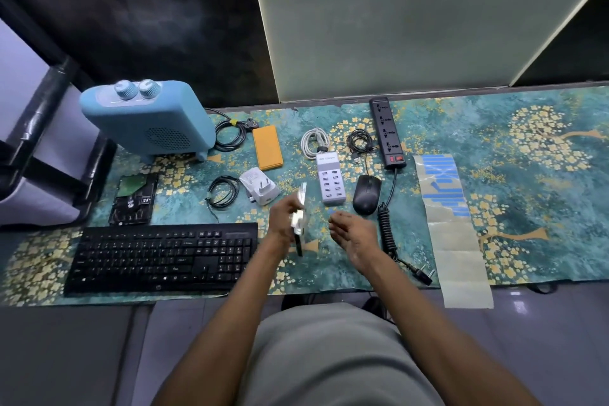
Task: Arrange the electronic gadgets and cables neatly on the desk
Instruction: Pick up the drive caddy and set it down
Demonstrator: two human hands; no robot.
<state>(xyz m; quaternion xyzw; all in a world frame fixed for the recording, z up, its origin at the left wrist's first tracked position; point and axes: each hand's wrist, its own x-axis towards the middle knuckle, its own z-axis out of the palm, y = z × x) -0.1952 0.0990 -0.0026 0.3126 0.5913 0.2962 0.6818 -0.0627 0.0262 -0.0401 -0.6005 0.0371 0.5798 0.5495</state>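
one flat white gadget (300, 208) edge-up in left hand (282, 219).

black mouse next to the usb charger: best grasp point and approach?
Grip the mouse across its two long sides at the widest part of the body, coming straight down from above. It lies flat, hump up, with its cable running off the far end. The USB charger sits close on one side, so finger room there looks tight.

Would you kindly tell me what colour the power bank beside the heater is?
The power bank is orange-yellow, seen clearly in the head view.
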